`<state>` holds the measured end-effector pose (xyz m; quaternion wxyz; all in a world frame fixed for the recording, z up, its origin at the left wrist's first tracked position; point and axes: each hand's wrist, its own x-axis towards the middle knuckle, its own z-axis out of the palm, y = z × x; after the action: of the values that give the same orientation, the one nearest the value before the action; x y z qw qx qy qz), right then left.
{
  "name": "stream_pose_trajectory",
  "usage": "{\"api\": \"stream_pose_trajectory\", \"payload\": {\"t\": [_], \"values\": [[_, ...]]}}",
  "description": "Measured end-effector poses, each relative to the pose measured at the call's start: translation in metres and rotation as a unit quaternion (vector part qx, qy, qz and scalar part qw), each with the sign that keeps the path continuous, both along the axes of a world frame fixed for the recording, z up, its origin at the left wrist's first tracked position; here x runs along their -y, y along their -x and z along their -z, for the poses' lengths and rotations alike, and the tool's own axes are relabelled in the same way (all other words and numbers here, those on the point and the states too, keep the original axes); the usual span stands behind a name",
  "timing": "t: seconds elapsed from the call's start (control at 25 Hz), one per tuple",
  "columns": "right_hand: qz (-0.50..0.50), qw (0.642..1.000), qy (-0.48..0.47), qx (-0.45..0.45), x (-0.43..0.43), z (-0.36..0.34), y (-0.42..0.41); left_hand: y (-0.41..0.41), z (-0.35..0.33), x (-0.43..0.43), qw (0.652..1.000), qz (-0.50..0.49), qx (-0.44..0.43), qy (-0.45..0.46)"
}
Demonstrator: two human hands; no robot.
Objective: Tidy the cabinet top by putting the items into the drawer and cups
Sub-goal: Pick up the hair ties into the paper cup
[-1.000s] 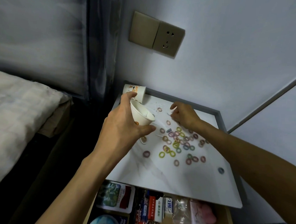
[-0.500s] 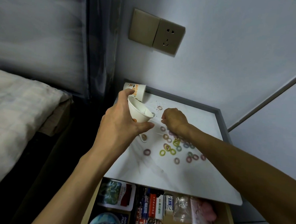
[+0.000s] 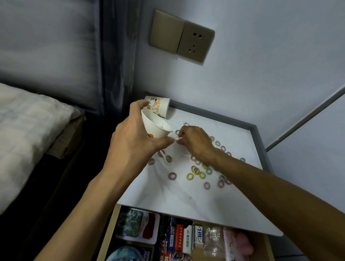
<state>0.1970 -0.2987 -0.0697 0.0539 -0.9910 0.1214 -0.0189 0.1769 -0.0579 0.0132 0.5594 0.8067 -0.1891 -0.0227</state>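
1. The right hand has its fingertips drawn into a pinch just beside the cup's mouth. Whether a ring sits between them is too small to tell.
2. The left hand grasps the cup round its wall. The cup is lifted off the top and tilted, with its mouth facing the right hand.
3. The step in hand looks like dropping a ring into the cup. The pinch should pass over the rim before it opens, since a ring let go at the lip could bounce back out.
4. The cup should be tilted less as it fills, or rings may slide out.
5. The rings lie loose on the top. Most are clustered beside and under the right forearm, and a few lie near the left hand. Many remain, so the job is far from done.
6. They look light and small, and picking several at once would probably save trips.
7. A second cup sits in the back corner, just behind the held one. The drawer stands open below the front edge, with packets inside.
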Motion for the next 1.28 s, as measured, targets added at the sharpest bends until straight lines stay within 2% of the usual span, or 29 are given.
{"api": "stream_pose_trajectory", "payload": {"t": [0.12, 0.24, 0.36, 0.44, 0.56, 0.64, 0.72, 0.8, 0.88, 0.96, 1.04, 1.12, 1.16, 1.2, 1.28], "values": [[0.018, 1.000, 0.010, 0.006, 0.001, 0.002, -0.002, -0.001, 0.002, 0.000, 1.000, 0.000, 0.003, -0.001], [-0.027, 0.996, 0.086, -0.002, -0.002, 0.005, -0.002, -0.002, 0.002, 0.000, 1.000, 0.002, -0.001, -0.004], [-0.060, 0.992, 0.108, -0.036, 0.002, 0.006, 0.000, -0.001, 0.001, 0.001, 1.000, 0.004, 0.000, -0.009], [-0.048, 0.997, 0.056, -0.032, 0.006, -0.002, 0.003, 0.000, 0.000, 0.001, 1.000, 0.004, -0.002, -0.012], [0.007, 0.989, -0.143, 0.042, 0.009, -0.045, 0.005, 0.000, -0.001, 0.000, 1.000, 0.002, -0.003, -0.023], [-0.046, 0.974, -0.205, 0.085, 0.004, -0.090, 0.007, 0.000, 0.000, 0.002, 0.999, 0.000, -0.003, -0.033], [-0.134, 0.965, -0.200, 0.100, -0.010, -0.132, 0.013, 0.001, 0.000, 0.005, 0.999, 0.002, -0.004, -0.038], [-0.231, 0.961, -0.136, 0.073, -0.030, -0.155, 0.018, 0.003, 0.000, 0.007, 0.999, 0.004, -0.004, -0.040], [-0.332, 0.941, -0.057, 0.030, -0.053, -0.160, 0.022, 0.006, 0.000, 0.010, 0.999, 0.005, -0.003, -0.042], [-0.387, 0.921, -0.034, 0.011, -0.067, -0.157, 0.026, 0.008, -0.001, 0.013, 0.999, 0.010, -0.004, -0.032], [-0.344, 0.931, -0.113, 0.052, -0.065, -0.158, 0.030, 0.010, -0.002, 0.014, 1.000, 0.015, -0.006, -0.018], [-0.214, 0.942, -0.225, 0.130, -0.046, -0.148, 0.033, 0.010, -0.002, 0.013, 1.000, 0.012, -0.005, -0.017], [-0.144, 0.950, -0.243, 0.137, -0.034, -0.137, 0.034, 0.010, -0.002, 0.013, 1.000, 0.008, -0.005, -0.016], [-0.092, 0.965, -0.220, 0.109, -0.022, -0.121, 0.035, 0.009, -0.001, 0.012, 1.000, 0.006, -0.006, -0.014], [-0.058, 0.990, -0.129, 0.003, -0.006, -0.080, 0.042, 0.009, -0.002, 0.011, 1.000, 0.006, -0.007, -0.008]]}}
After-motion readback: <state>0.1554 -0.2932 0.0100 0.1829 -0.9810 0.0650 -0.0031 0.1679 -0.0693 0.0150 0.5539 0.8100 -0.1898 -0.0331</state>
